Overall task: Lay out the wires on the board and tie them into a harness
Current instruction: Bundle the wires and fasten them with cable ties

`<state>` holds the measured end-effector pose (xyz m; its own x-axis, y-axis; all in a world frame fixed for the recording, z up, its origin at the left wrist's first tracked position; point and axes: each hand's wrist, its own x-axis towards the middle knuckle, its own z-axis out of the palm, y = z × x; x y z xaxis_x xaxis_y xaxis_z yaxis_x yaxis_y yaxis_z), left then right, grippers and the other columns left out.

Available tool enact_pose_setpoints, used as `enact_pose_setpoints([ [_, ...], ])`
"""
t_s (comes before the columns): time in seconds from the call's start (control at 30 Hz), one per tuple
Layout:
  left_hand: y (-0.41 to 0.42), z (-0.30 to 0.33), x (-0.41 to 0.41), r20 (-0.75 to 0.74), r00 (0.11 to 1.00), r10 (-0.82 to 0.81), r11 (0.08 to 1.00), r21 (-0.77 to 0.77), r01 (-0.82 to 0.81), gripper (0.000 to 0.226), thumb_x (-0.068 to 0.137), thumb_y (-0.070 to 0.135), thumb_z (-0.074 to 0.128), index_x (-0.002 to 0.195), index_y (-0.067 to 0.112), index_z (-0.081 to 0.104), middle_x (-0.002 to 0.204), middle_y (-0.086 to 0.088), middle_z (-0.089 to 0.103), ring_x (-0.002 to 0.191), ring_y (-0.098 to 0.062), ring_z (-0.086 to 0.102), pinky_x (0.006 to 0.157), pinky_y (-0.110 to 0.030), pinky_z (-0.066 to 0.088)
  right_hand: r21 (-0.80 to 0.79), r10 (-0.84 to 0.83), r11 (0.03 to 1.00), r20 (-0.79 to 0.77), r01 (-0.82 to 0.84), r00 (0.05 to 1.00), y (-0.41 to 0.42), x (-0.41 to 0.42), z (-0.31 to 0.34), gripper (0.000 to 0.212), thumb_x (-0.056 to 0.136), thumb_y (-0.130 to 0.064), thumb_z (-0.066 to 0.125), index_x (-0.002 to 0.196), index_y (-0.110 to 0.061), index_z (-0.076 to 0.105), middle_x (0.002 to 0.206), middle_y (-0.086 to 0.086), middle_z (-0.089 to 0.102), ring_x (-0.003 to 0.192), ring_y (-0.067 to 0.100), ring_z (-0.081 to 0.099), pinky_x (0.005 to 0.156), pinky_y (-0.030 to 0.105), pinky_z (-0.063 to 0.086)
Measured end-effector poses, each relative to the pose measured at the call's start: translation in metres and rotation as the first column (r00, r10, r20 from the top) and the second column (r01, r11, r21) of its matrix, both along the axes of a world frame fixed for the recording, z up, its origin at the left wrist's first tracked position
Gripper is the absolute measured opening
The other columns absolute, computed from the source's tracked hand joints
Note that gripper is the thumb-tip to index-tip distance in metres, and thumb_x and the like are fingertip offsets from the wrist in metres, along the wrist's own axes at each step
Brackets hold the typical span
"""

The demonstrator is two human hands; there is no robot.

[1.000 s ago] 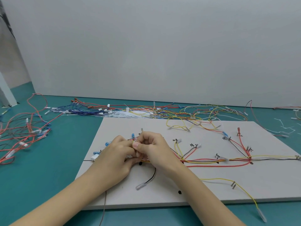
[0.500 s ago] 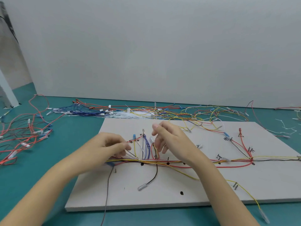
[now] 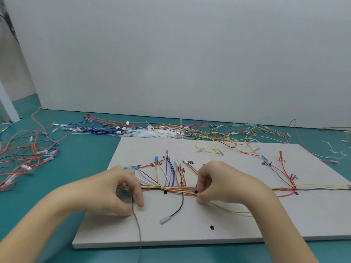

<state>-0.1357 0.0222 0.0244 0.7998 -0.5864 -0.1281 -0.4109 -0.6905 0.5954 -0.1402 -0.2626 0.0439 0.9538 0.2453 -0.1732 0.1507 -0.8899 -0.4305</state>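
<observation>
Head cam: both my hands, left hand (image 3: 121,188) and right hand (image 3: 212,184), pinch the wire bundle (image 3: 171,189) on the board (image 3: 247,221); thin, floppy stuff, so I'd grip close to the trunk.

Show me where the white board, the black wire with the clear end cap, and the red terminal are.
white board (image 3: 284,221), head view, bare surface near front right.
black wire (image 3: 182,203), head view, middle of its hanging stretch.
red terminal (image 3: 280,153), head view, its upper tip.

Teal worktop (image 3: 79,158) beneath a plain pale grey backdrop wall (image 3: 190,54) along its far edge. A white upright panel (image 3: 7,107) stands at the far left corner. Loose white cable ties (image 3: 334,150) lie near the right edge.
</observation>
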Motion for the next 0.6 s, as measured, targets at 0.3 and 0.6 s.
enact_pose_setpoints([
  [0.3, -0.026, -0.01, -0.007, 0.177, 0.983, 0.051, 0.999, 0.005, -0.053, 0.009, 0.075, 0.044, 0.067, 0.082, 0.039, 0.064, 0.094, 0.018, 0.054, 0.103, 0.001, 0.038, 0.089, -0.022, 0.033, -0.078, -0.033, 0.996, 0.018, 0.034, 0.999, 0.001, -0.011, -0.005, 0.001, 0.071, -0.019, 0.065, 0.07, -0.02, 0.065, 0.074, -0.009, 0.06, 0.066, 0.01, 0.059, 0.054, 0.024, 0.047],
  [0.6, -0.048, -0.012, -0.011, 0.145, 0.986, 0.078, 0.964, -0.263, -0.038, 0.014, 0.078, 0.026, 0.079, 0.072, 0.035, 0.071, 0.078, 0.013, 0.062, 0.074, -0.007, 0.055, 0.065, -0.013, 0.039, 0.433, 0.039, 0.902, -0.068, -0.006, 0.997, -0.009, -0.013, 0.004, 0.006, 0.085, -0.01, 0.062, 0.079, -0.011, 0.063, 0.057, -0.001, 0.058, 0.052, 0.015, 0.052, 0.049, 0.025, 0.045],
])
